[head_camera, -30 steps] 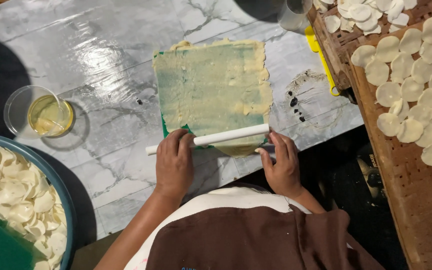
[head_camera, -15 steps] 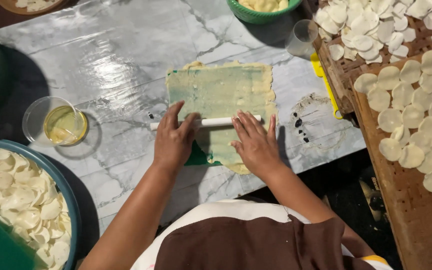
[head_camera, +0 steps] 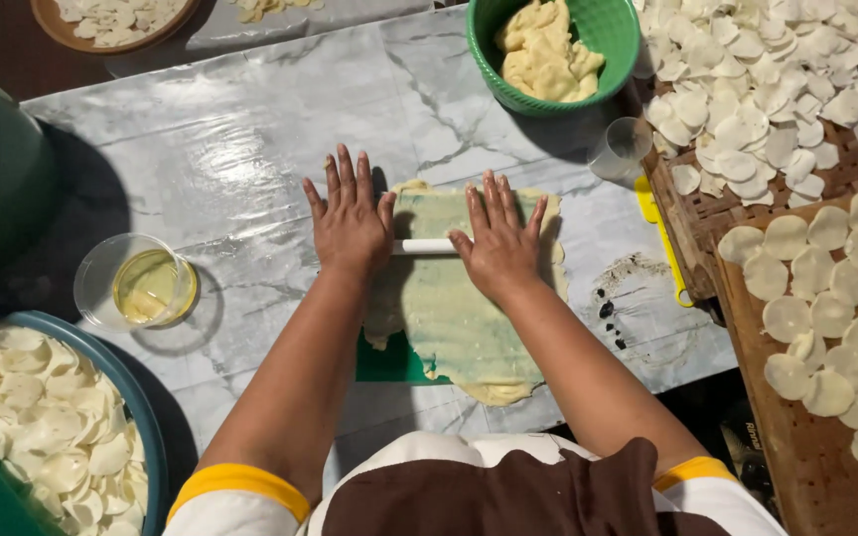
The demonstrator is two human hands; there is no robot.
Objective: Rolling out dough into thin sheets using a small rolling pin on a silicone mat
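Left hand (head_camera: 350, 220): yours, flat and open, fingers spread, palm pressing down on the left end of the white rolling pin (head_camera: 425, 246); nothing gripped.

Right hand (head_camera: 499, 241): yours, likewise flat and open, palm on the pin's right end; only a short white stretch of the pin shows between the two hands.

Dough sheet (head_camera: 454, 318): thin, pale, roughly rectangular, lying under the pin on a green mat (head_camera: 389, 363) on the marble-patterned table (head_camera: 250, 129); the pin sits across its far end.

Green bowl (head_camera: 608, 40): far right, holding lumps of dough.

Clear cup (head_camera: 620, 147): just beside that bowl.

Plastic cup of oil (head_camera: 139, 283): to your left, well apart from the sheet.

Woven trays (head_camera: 737, 213): to your right, covered with cut dough rounds (head_camera: 826, 288).

Blue basin (head_camera: 146, 437): near left, also filled with rounds.
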